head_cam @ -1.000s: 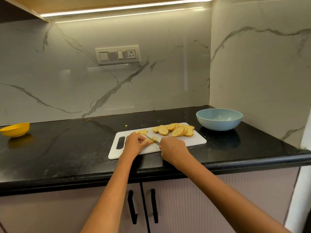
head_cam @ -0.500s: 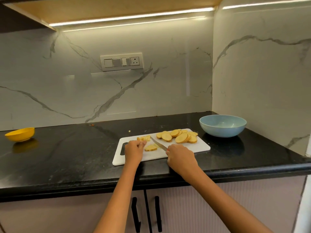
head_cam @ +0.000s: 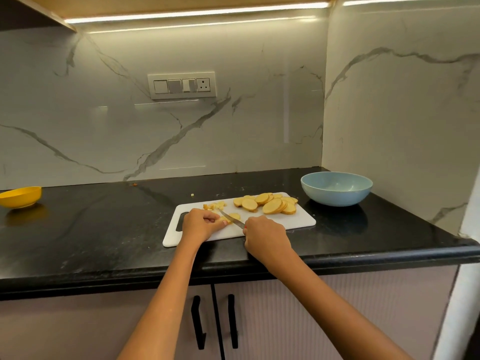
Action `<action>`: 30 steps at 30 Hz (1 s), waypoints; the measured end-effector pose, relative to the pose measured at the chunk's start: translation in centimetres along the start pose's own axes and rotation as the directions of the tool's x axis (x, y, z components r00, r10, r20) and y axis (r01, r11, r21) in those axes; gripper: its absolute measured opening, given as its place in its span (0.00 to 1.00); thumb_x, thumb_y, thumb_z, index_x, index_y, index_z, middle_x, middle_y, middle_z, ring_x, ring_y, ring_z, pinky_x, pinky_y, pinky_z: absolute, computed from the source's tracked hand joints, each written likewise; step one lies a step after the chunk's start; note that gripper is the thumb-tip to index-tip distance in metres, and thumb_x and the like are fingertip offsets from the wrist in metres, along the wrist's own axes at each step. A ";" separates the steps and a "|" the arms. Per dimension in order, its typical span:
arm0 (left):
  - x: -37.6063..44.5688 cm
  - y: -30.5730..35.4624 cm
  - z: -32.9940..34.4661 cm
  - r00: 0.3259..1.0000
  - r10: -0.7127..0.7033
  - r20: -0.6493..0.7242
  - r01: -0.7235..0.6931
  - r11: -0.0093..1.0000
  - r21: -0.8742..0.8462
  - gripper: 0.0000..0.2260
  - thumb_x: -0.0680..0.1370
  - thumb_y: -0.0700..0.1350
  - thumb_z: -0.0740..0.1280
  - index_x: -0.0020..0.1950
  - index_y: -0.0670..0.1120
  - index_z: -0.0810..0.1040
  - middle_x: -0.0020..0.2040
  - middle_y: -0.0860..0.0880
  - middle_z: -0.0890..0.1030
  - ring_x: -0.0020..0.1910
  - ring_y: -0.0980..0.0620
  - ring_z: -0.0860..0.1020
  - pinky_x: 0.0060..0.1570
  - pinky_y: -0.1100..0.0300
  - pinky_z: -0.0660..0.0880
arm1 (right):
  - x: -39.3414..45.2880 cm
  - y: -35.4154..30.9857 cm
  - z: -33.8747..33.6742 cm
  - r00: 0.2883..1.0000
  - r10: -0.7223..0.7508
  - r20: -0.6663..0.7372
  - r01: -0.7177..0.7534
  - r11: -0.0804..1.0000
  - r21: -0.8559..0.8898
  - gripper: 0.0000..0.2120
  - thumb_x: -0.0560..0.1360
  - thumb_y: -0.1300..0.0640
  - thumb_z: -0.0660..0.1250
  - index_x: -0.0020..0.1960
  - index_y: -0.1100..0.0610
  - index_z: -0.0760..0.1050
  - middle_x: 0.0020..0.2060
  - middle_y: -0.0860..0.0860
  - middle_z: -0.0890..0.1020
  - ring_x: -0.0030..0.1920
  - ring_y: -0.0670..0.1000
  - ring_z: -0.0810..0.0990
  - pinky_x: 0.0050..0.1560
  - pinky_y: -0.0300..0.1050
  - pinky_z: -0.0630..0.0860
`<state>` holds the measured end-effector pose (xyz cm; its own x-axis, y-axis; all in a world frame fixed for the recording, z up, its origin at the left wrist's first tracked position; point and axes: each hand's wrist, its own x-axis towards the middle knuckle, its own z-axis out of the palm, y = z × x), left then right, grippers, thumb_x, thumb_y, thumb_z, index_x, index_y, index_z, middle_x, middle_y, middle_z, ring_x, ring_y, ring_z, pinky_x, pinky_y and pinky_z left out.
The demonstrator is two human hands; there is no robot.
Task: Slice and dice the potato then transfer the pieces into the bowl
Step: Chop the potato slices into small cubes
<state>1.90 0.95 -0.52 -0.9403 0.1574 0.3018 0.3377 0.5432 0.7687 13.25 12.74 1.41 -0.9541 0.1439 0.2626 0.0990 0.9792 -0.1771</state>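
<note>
Slicing done; dicing barely begun. Your right hand (head_cam: 265,233) grips the knife (head_cam: 230,220), your left hand (head_cam: 201,224) pinches one slice (head_cam: 233,217) on the board (head_cam: 298,219). Slices (head_cam: 267,203) remain; the bowl (head_cam: 336,193) looks empty.

Warm strip lights (head_cam: 197,14) under the cabinet light the scene evenly. Glare streaks the glossy wall (head_cam: 166,105). Straight edges bow toward the frame borders.

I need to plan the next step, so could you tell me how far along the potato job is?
Slicing looks done: a pile of round slices lies on the cutting board. Dicing has only begun: a few diced pieces sit near the board's far edge, while the left hand holds one slice and the right hand grips the knife over it. Left: dice the pile and fill the blue bowl, which looks empty.
</note>
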 end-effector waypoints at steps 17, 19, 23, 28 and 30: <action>-0.1 0.0 -0.2 1.000 0.022 0.020 -0.022 1.000 0.009 0.12 0.69 0.45 0.75 0.50 0.41 0.83 0.46 0.45 0.83 0.43 0.54 0.76 0.43 0.63 0.70 | -1.0 -0.6 -0.5 0.992 -0.124 -0.004 0.121 0.979 -0.163 0.11 0.80 0.62 0.57 0.61 0.61 0.71 0.55 0.56 0.77 0.53 0.55 0.78 0.49 0.45 0.72; -0.2 -0.1 -0.4 0.998 0.044 0.042 -0.044 0.999 0.003 0.13 0.70 0.45 0.75 0.51 0.40 0.83 0.49 0.45 0.83 0.44 0.54 0.77 0.45 0.64 0.71 | -0.4 -0.4 -0.3 0.997 -0.072 -0.012 0.070 0.992 -0.108 0.11 0.80 0.61 0.57 0.61 0.60 0.71 0.54 0.56 0.78 0.52 0.54 0.78 0.46 0.43 0.71; -0.2 -0.3 -0.4 0.998 0.054 0.025 -0.054 0.998 -0.018 0.13 0.73 0.42 0.71 0.56 0.39 0.81 0.56 0.42 0.81 0.54 0.50 0.78 0.54 0.62 0.70 | 0.4 0.6 -0.1 0.996 0.085 0.013 -0.086 0.986 0.141 0.10 0.80 0.56 0.58 0.55 0.58 0.75 0.50 0.55 0.79 0.48 0.53 0.79 0.46 0.44 0.73; -0.2 -0.4 -0.2 0.996 0.073 -0.060 -0.075 0.997 -0.023 0.11 0.76 0.41 0.67 0.56 0.38 0.81 0.56 0.42 0.81 0.58 0.47 0.77 0.54 0.61 0.69 | 0.0 0.2 0.1 0.997 0.064 0.051 -0.072 0.981 0.179 0.10 0.80 0.54 0.59 0.55 0.58 0.75 0.48 0.54 0.79 0.45 0.51 0.77 0.42 0.42 0.71; -0.3 -0.5 -0.2 0.996 0.076 -0.044 -0.077 0.996 -0.033 0.11 0.74 0.42 0.70 0.54 0.39 0.82 0.54 0.43 0.82 0.54 0.50 0.78 0.53 0.61 0.70 | -0.2 -0.1 0.0 0.998 0.057 0.041 -0.063 0.984 0.164 0.10 0.80 0.55 0.59 0.56 0.58 0.74 0.49 0.54 0.78 0.46 0.52 0.77 0.42 0.43 0.71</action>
<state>2.00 0.47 -0.93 -0.9091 0.1618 0.3839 0.4107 0.5017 0.7613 13.42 12.63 1.33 -0.9576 0.1938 0.2129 0.1116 0.9315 -0.3462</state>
